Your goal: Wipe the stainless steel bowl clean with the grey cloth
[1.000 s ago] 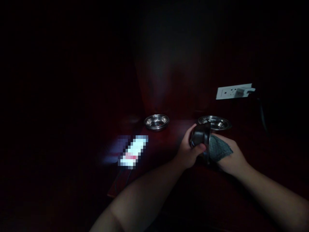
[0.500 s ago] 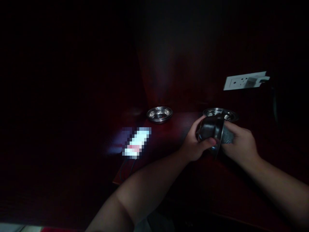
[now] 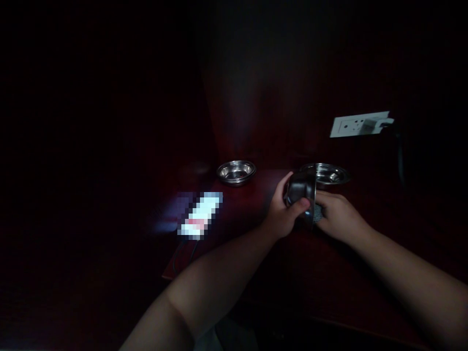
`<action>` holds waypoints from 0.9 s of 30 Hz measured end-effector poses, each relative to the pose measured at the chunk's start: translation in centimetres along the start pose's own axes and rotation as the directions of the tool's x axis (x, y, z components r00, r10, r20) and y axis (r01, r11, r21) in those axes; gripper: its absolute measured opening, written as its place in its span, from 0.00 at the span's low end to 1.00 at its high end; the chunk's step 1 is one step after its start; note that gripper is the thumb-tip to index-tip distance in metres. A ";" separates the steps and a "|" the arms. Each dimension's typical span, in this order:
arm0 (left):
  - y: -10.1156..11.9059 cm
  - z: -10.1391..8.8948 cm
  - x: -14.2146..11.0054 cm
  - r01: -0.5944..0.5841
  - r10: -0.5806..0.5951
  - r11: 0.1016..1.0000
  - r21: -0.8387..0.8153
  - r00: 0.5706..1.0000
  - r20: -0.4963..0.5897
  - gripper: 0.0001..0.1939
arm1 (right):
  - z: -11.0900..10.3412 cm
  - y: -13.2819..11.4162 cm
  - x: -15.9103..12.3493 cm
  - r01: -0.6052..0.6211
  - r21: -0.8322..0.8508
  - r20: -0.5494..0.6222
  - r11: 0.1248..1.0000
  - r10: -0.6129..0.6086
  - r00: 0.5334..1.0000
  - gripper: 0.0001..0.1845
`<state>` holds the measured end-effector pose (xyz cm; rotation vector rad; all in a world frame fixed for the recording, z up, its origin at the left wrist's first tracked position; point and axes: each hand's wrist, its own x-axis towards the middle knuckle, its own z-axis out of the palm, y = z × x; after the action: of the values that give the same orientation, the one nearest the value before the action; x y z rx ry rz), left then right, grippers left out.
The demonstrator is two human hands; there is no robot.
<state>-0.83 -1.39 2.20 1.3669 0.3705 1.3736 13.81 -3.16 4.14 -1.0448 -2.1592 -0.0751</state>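
Note:
My left hand (image 3: 280, 214) is wrapped round a small steel bowl (image 3: 302, 192), held on its side above the dark red table (image 3: 256, 200), its mouth turned to the right. My right hand (image 3: 338, 219) presses a grey cloth (image 3: 319, 212) into the bowl's open side; only a corner of the cloth shows. Both hands are closed. The room is very dark.
Two more steel bowls stand upright on the table, one (image 3: 236, 171) at the back centre and one (image 3: 327, 173) just behind my hands. A lit phone (image 3: 200, 214) with a cable lies at the left. A white wall socket (image 3: 356, 126) with a plug is at the right.
The bowl has turned in my left hand. My right hand has pushed the cloth further into it, so less cloth shows. The view has shifted slightly.

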 end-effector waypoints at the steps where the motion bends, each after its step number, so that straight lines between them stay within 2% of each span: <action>1: 0.0 0.0 0.0 0.001 -0.001 1.000 0.002 1.000 -0.003 0.46 | 0.0 -0.1 0.0 0.000 0.007 0.013 1.000 0.000 1.000 0.16; 15: -0.3 -0.3 0.1 0.008 -0.007 1.000 0.021 1.000 -0.020 0.46 | -0.3 -0.8 0.2 -0.020 0.081 0.062 0.997 0.015 0.998 0.14; 27: -0.3 -0.3 0.2 0.010 -0.009 1.000 0.027 1.000 -0.026 0.47 | -0.3 -0.6 0.2 -0.016 0.069 0.086 0.997 0.010 0.996 0.13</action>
<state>-0.92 -0.99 1.99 1.3687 0.4137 1.3840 13.49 -3.59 4.62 -1.0385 -2.2156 0.0522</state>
